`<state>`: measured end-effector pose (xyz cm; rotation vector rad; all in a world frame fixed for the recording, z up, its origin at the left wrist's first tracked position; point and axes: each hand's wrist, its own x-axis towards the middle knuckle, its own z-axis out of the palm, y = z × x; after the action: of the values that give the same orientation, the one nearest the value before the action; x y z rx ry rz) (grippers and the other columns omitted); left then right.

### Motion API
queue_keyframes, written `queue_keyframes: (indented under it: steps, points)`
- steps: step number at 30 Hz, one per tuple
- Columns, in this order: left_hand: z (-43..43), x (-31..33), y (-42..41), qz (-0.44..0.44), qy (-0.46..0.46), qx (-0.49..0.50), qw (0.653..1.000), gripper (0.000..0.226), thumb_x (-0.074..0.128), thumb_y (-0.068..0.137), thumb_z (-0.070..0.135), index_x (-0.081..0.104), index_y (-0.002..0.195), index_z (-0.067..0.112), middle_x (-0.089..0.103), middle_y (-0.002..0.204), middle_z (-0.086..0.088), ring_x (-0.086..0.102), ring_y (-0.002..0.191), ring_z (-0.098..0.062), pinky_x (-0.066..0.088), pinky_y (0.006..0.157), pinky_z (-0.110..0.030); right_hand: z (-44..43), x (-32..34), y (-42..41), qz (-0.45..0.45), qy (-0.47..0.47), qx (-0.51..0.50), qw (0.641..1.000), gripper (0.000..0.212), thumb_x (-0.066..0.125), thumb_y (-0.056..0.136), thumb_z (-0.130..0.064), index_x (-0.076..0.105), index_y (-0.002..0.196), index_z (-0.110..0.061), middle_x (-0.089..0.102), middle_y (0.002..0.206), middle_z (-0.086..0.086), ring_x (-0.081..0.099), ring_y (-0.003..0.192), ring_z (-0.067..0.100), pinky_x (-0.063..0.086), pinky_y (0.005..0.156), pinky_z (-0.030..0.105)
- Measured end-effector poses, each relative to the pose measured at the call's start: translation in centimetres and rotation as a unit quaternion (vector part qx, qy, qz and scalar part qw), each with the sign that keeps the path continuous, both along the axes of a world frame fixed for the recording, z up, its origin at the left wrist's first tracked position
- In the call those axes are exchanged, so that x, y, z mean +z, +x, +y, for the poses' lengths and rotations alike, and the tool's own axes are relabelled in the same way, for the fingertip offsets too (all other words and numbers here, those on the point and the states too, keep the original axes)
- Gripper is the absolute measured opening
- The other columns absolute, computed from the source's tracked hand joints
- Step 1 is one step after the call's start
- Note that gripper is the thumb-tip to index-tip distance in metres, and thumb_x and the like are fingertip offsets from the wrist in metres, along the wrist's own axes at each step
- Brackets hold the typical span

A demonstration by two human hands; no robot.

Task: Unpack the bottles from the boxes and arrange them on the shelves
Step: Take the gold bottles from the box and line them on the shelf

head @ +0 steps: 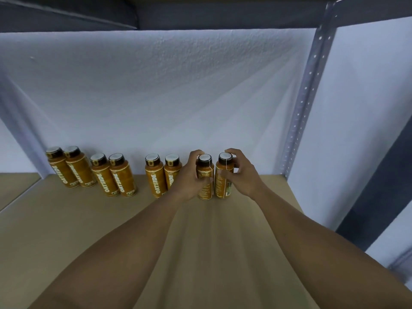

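Observation:
Several orange bottles with dark caps stand in a row along the back of the tan shelf board (89, 230), against the white wall. My left hand (189, 177) grips one upright bottle (205, 188) near the right end of the row. Beside it, my right hand (240, 175) holds the last bottle (223, 186), fingers curled round its neck and side. Both bottles stand on the board, touching each other. Just left of my left hand is a pair of bottles (156, 177) with their "OATSIDE" labels facing me.
A grey perforated metal upright (305, 97) rises at the shelf's back right corner. The underside of the shelf above (200, 12) runs across the top. Two more pairs of bottles (73, 168) stand further left. White wall lies to the right of the rack.

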<state>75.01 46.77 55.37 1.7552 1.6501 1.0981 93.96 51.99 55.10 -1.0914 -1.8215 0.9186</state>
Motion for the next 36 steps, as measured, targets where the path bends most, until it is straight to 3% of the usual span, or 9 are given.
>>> queue_keyframes:
  steps: [9, 13, 17, 21, 23, 25, 28, 31, 36]
  points:
    - [0.7, 0.1, -0.6, 0.017, -0.013, 0.004, 1.000, 0.081, 0.078, 0.087, 0.010, 0.027, 0.145, 0.032, 0.055, 0.125, 0.012, 0.056, 0.116, -0.013, 0.047, 0.092, -0.029, 0.8, 0.0, -0.5, -0.030, -0.007, 0.010, 0.999, 0.058, 0.078, 0.086, -0.025, 0.045, 0.132, -0.039, 0.063, 0.129, -0.005, 0.059, 0.118, 0.016, 0.052, 0.098, 0.041]
    - [0.8, 0.3, -0.7, 0.030, -0.021, 0.001, 0.999, 0.082, 0.079, 0.087, 0.013, 0.026, 0.146, 0.033, 0.057, 0.137, 0.002, 0.058, 0.123, -0.022, 0.052, 0.099, -0.038, 0.9, 0.0, -0.2, -0.033, -0.011, 0.025, 0.999, 0.060, 0.082, 0.083, -0.030, 0.045, 0.130, -0.040, 0.064, 0.127, -0.006, 0.059, 0.118, 0.016, 0.051, 0.091, 0.033]
    - [0.3, 1.7, -1.0, 0.043, -0.027, -0.007, 0.999, 0.088, 0.079, 0.087, 0.028, 0.022, 0.154, 0.032, 0.049, 0.151, -0.003, 0.050, 0.136, -0.024, 0.045, 0.101, -0.032, 0.8, 1.0, 0.5, -0.045, -0.021, 0.029, 0.998, 0.060, 0.077, 0.084, -0.047, 0.045, 0.135, -0.044, 0.060, 0.131, -0.008, 0.058, 0.117, 0.013, 0.049, 0.085, 0.025]
    - [0.7, 4.2, -1.4, 0.125, -0.016, 0.032, 0.991, 0.066, 0.064, 0.095, 0.051, 0.037, 0.152, 0.031, 0.052, 0.150, -0.005, 0.055, 0.131, -0.024, 0.050, 0.102, -0.038, 1.5, 3.5, 1.0, -0.081, -0.001, 0.030, 0.996, 0.047, 0.060, 0.097, -0.047, 0.049, 0.142, -0.038, 0.057, 0.134, -0.010, 0.056, 0.114, 0.010, 0.044, 0.079, 0.015]
    - [1.0, 5.4, -1.7, 0.163, -0.022, 0.028, 0.986, 0.055, 0.057, 0.099, 0.050, 0.047, 0.148, 0.028, 0.058, 0.144, -0.006, 0.060, 0.124, -0.023, 0.049, 0.098, -0.035, 2.1, 4.3, 1.0, -0.132, 0.004, 0.053, 0.990, 0.047, 0.056, 0.100, -0.047, 0.049, 0.145, -0.037, 0.056, 0.140, -0.010, 0.056, 0.118, 0.009, 0.043, 0.086, 0.021]
    - [1.3, 6.2, -1.8, 0.212, -0.044, 0.002, 0.976, 0.049, 0.051, 0.104, 0.046, 0.050, 0.148, 0.024, 0.056, 0.147, -0.007, 0.056, 0.130, -0.024, 0.044, 0.100, -0.033, 2.7, 4.7, 0.8, -0.192, 0.005, 0.078, 0.978, 0.046, 0.054, 0.101, -0.049, 0.052, 0.144, -0.033, 0.056, 0.143, -0.010, 0.056, 0.121, 0.010, 0.040, 0.091, 0.025]
    - [1.4, 6.7, -1.7, 0.254, -0.070, -0.029, 0.964, 0.046, 0.044, 0.107, 0.042, 0.051, 0.148, 0.021, 0.052, 0.151, -0.007, 0.053, 0.133, -0.025, 0.043, 0.102, -0.036, 3.2, 4.4, 0.7, -0.232, 0.028, 0.082, 0.969, 0.036, 0.051, 0.102, -0.050, 0.063, 0.130, -0.030, 0.062, 0.134, -0.009, 0.059, 0.118, 0.013, 0.038, 0.091, 0.026]
    - [1.5, 6.5, -1.6, 0.250, -0.059, -0.013, 0.966, 0.040, 0.048, 0.104, 0.044, 0.058, 0.137, 0.023, 0.062, 0.137, -0.007, 0.064, 0.112, -0.023, 0.050, 0.091, -0.036, 2.9, 4.1, 0.8, -0.248, 0.067, 0.078, 0.963, 0.020, 0.048, 0.101, -0.056, 0.061, 0.104, -0.040, 0.062, 0.108, -0.017, 0.060, 0.099, 0.009, 0.043, 0.087, 0.029]
    - [1.7, 5.9, -1.1, 0.251, -0.046, 0.055, 0.965, 0.035, 0.057, 0.094, 0.058, 0.059, 0.105, 0.025, 0.068, 0.106, -0.002, 0.062, 0.094, -0.020, 0.056, 0.080, -0.040, 2.2, 3.9, 0.7, -0.205, 0.070, 0.027, 0.976, 0.031, 0.065, 0.092, -0.054, 0.066, 0.108, -0.027, 0.067, 0.109, -0.011, 0.063, 0.096, 0.009, 0.051, 0.081, 0.030]
